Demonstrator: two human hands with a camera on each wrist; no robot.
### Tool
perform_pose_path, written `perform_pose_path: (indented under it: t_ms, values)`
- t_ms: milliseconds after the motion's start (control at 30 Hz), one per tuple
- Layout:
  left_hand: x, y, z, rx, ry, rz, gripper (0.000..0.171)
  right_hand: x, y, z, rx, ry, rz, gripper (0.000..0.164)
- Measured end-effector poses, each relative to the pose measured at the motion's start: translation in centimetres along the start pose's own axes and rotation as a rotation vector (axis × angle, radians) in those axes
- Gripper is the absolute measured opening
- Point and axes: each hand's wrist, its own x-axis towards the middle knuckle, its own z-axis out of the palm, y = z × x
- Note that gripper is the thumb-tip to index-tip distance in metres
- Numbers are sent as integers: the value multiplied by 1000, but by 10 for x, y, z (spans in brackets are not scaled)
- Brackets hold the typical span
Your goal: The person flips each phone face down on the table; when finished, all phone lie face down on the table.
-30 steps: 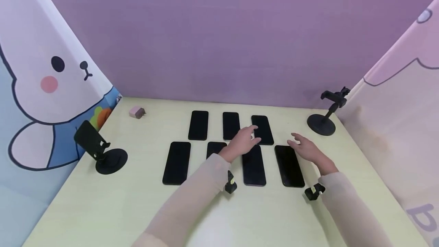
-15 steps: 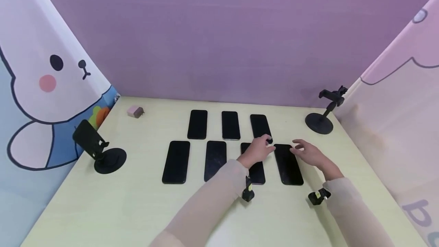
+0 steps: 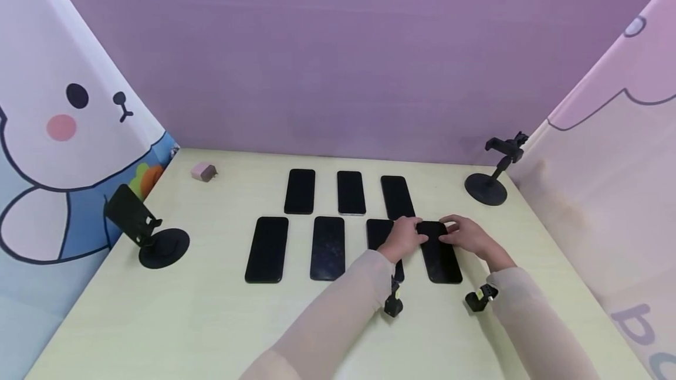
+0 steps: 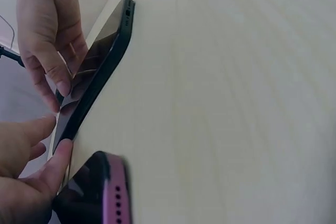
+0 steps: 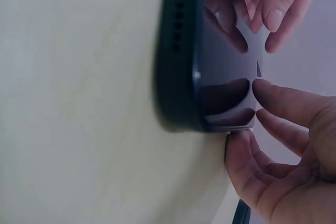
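Observation:
A black smartphone [image 3: 441, 263] lies at the right end of the front row, its dark screen up. My left hand [image 3: 402, 240] reaches its upper left corner, thumb at the side edge and index finger near the top. The left wrist view shows that thumb against the phone's dark rim [image 4: 102, 77]. My right hand [image 3: 470, 236] is at the upper right corner. In the right wrist view its thumb [image 5: 289, 100] and a finger nearly meet their reflections in the glossy screen [image 5: 226, 72], while another fingertip is right at the side edge. Neither hand's fingers close round the phone.
Several more dark phones lie in two rows, among them a front phone [image 3: 327, 248] and a back phone [image 3: 299, 192]. Black phone stands [image 3: 165, 248] flank the table, the other stand [image 3: 486, 189] at right. A pink charger plug [image 3: 203, 171] lies back left.
My left hand has moved right and down from over the back-row phones to the rightmost front phone. The right hand has come in slightly to the same phone's upper right corner.

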Motion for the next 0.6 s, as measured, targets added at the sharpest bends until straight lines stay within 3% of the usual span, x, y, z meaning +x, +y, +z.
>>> perform_pose_path:
  t_ms: [400,600]
  values:
    - [0,4,4,134,-35,-2,42,6,0,2,59,20,57,49]
    - [2,7,6,155,-47,-34,42,4,-3,-5,120,39,34,51]
